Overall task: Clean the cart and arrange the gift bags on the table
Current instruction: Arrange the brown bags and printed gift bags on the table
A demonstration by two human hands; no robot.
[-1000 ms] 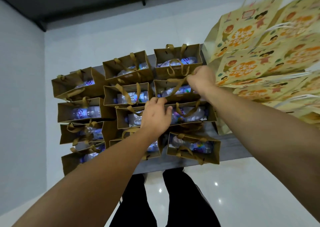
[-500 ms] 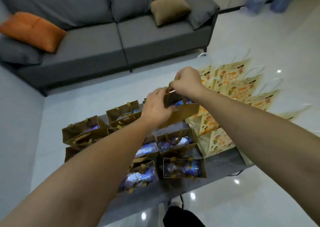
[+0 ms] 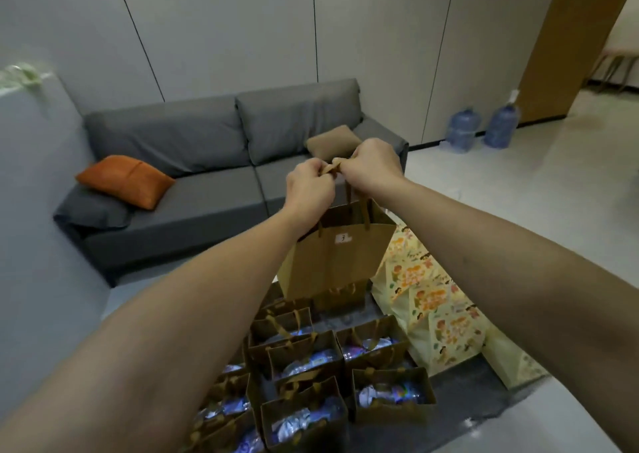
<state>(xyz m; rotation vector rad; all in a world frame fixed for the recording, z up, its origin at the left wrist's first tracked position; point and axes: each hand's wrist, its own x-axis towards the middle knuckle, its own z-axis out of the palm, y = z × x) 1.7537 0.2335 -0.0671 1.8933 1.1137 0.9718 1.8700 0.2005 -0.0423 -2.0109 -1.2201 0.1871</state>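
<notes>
Below the fingers and nearest the camera, open brown gift bags (image 3: 304, 414) stand in rows on the dark bench (image 3: 460, 414), their mouths up, with shiny wrapped contents visible inside. To the right of them, printed yellow bags (image 3: 446, 318) lie overlapped on the same bench.

Above these rows, one brown bag (image 3: 337, 255) hangs upright and clear of the bench, its long axis vertical, mouth up, the face toward the camera carrying a small white label marked 3. Its ribbon handles (image 3: 349, 193) run straight up into the fingers. The left hand (image 3: 309, 190) and right hand (image 3: 371, 165) sit side by side, nearly touching, both with fingers curled tight and pinching the gathered handle ends between them; the bag body hangs directly beneath both fists.

Against the frame half a second back, the bag has been raised higher above the rows and the hands have closed together at the handle tops; the view has tilted upward.

Beyond the fingers stand a grey sofa (image 3: 193, 176) with an orange cushion (image 3: 126, 181) and a tan cushion (image 3: 333, 141), and two water jugs (image 3: 480, 129) against the wall.
</notes>
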